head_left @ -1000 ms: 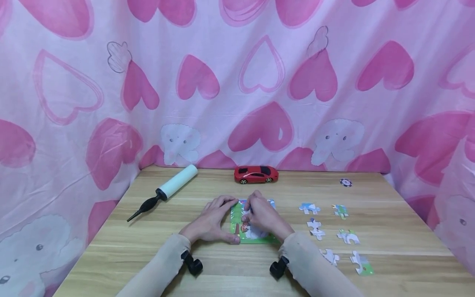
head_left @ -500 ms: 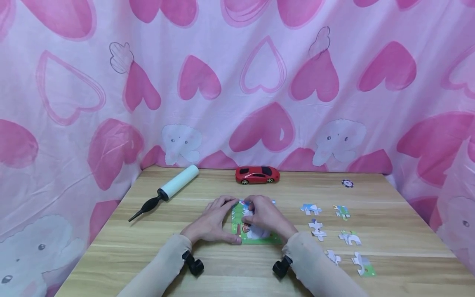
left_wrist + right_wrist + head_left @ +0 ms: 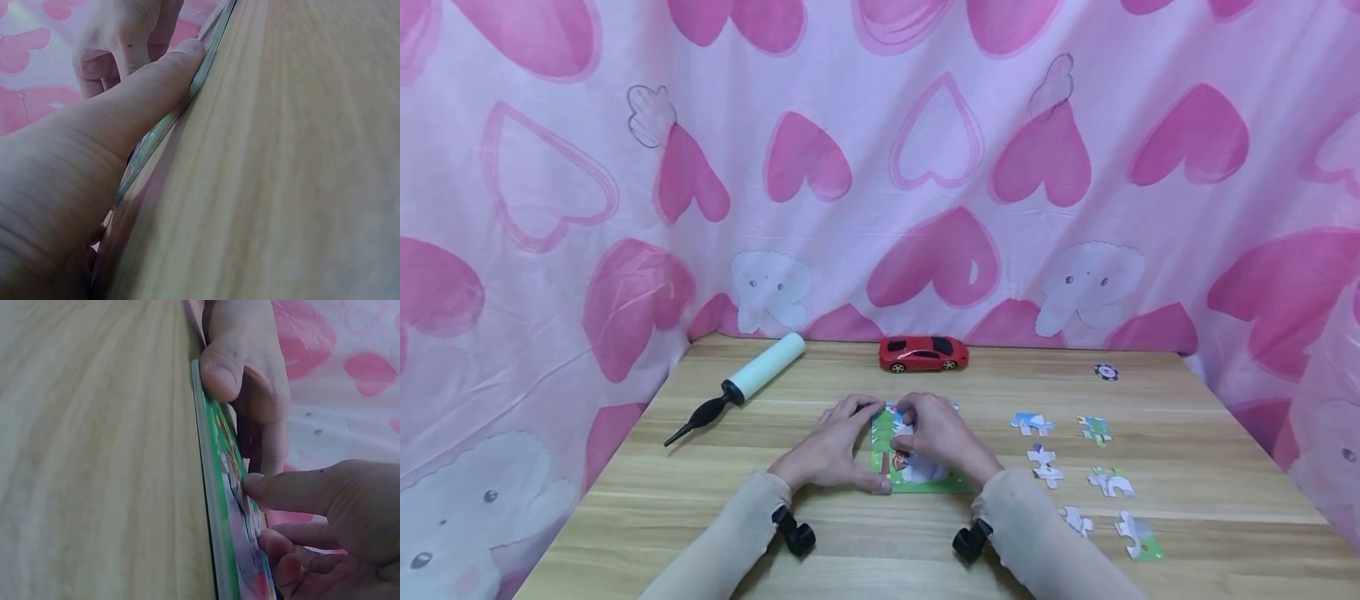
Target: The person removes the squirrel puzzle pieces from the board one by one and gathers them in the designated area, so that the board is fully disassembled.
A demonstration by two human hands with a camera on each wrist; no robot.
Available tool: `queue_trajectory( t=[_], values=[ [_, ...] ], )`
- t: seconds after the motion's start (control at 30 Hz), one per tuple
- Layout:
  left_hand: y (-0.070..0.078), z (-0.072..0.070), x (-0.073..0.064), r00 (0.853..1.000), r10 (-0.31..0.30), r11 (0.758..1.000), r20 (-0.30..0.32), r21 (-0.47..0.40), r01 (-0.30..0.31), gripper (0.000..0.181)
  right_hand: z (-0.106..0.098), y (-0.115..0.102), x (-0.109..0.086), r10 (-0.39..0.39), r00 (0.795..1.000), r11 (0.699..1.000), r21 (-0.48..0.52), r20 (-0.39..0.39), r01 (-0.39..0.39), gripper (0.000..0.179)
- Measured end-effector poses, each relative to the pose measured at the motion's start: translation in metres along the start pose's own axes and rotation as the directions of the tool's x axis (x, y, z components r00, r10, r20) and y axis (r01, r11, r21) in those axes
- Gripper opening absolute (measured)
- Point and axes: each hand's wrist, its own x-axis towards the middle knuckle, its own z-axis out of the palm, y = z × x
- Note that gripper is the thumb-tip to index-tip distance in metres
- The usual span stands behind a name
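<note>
A colourful jigsaw puzzle board [image 3: 881, 461] with a green border lies flat on the table in front of me. My left hand [image 3: 829, 454] spans its left side, fingers at the far corner. The left thumb [image 3: 165, 72] lies extended on the near corner. Over the board's middle, my right hand [image 3: 942, 433] bends down, its thumb and fingertips around a puzzle piece [image 3: 247, 509] low on the picture. Dark outlines run beside those fingertips in the right wrist view. In the head view, the right hand covers much of the picture's upper right.
Several loose puzzle pieces [image 3: 1045, 465] lie in two columns to the right. Behind the board stands a red toy car [image 3: 923, 354]. A hand pump [image 3: 767, 369] lies at the left, and a round chip [image 3: 1107, 372] sits far right. A pink heart-patterned curtain [image 3: 820, 225] hangs behind.
My right hand has shifted slightly right and its raised knuckle has dropped lower over the board. The left hand holds its place. The whole head view has drifted a little.
</note>
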Motion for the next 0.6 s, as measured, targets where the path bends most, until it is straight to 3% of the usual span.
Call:
queue_trajectory(
  t=[0.33,0.6],
  values=[
    [-0.0002,0.0011,0.0024,1.0,-0.006,1.0,-0.005,0.006,0.006,0.131,-0.0005,0.0009,0.0001,-0.01,0.999,1.0,-0.005,-0.039,0.01,0.058],
    [-0.0006,0.0011,0.001,1.0,-0.013,1.0,-0.009,0.021,0.013,0.131,0.0018,0.0078,0.0027,0.037,0.999,0.997,0.065,0.002,-0.037,0.06]
  ],
)
